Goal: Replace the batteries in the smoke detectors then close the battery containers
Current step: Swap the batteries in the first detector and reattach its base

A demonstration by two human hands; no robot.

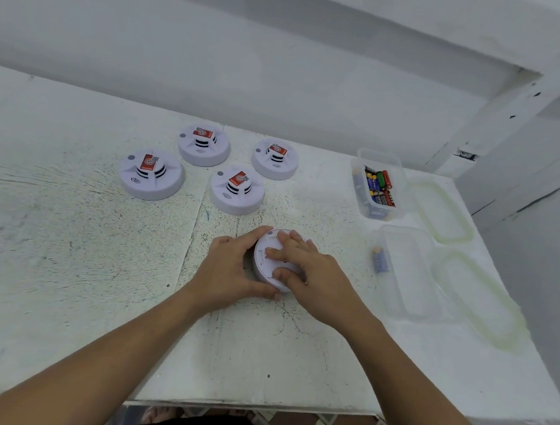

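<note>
- My left hand (234, 269) cups the side of a white smoke detector (268, 261) lying face-down on the tabletop (68, 246), fingers wrapped around its rim.
- My right hand (313, 278) rests on top, fingers (278, 254) spread and pressing its back.
- Four more smoke detectors (236, 190) sit face-up behind it, each with a red sticker.
- To the right, an open clear container (379, 186) holds batteries (379, 186); a nearer container (408, 272) holds one blue battery (380, 262).
- Two lids (439, 208) lie beside them.
</note>
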